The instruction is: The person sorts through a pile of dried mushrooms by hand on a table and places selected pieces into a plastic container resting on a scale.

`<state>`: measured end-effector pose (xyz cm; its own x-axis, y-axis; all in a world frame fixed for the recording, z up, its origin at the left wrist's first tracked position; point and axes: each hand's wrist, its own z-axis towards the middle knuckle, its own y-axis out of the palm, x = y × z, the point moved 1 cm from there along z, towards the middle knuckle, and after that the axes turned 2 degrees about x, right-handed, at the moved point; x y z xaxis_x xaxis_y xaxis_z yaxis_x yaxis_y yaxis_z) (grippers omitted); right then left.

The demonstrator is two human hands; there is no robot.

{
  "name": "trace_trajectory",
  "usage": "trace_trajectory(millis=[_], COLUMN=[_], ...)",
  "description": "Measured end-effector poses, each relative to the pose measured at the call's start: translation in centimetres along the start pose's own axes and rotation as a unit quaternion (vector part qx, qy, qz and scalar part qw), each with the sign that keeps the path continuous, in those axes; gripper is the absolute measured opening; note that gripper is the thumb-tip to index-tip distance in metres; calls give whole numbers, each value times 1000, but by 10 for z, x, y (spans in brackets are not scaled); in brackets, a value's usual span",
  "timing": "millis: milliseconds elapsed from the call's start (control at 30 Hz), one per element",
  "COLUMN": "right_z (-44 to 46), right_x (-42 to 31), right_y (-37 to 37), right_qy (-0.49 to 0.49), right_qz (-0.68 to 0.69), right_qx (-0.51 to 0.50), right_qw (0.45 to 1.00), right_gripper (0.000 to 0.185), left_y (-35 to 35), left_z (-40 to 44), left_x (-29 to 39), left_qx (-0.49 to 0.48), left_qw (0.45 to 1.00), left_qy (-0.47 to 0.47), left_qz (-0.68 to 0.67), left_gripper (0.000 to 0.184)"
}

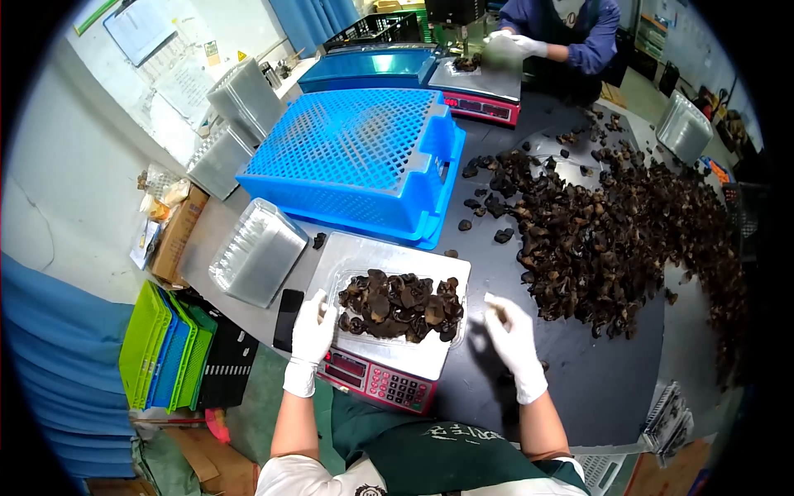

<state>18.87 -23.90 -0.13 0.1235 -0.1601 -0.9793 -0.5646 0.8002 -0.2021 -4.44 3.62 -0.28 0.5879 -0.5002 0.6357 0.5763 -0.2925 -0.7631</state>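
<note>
A clear plastic tray filled with dark wood ear mushrooms rests on the steel plate of a red-based digital scale. My left hand, in a white glove, is at the tray's left side, over the edge of the plate; its fingers are slightly bent, with nothing seen in them. To the right of the scale, my gloved right hand hovers above the dark table, apart from the tray. Its fingers are loosely curled and partly spread, holding nothing visible. A black phone lies by my left hand.
A big heap of wood ear mushrooms covers the table's right side. An upturned blue crate stands behind my scale, beside stacked clear trays. Across the table, a person in white gloves works at another scale. Green crates stand at lower left.
</note>
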Motion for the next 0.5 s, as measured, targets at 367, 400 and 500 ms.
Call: trace_trajectory(millis=[367,400,500], right_z=[16,29,86], right_x=[-7,-12,-16], right_y=[28,28,38], right_qy=[55,34,-40], right_qz=[89,85,69], right_qx=[-92,-80,-51], right_qw=[990,993,995], right_gripper=[56,54,51], left_y=[19,17,8], left_z=[27,36,77], left_x=[4,9,26], left_qx=[-72,-63,-37], left_qw=[939,937,930], left_qy=[-95,-81,-72], left_qz=[-323,-335,-358], left_gripper=[26,26,30])
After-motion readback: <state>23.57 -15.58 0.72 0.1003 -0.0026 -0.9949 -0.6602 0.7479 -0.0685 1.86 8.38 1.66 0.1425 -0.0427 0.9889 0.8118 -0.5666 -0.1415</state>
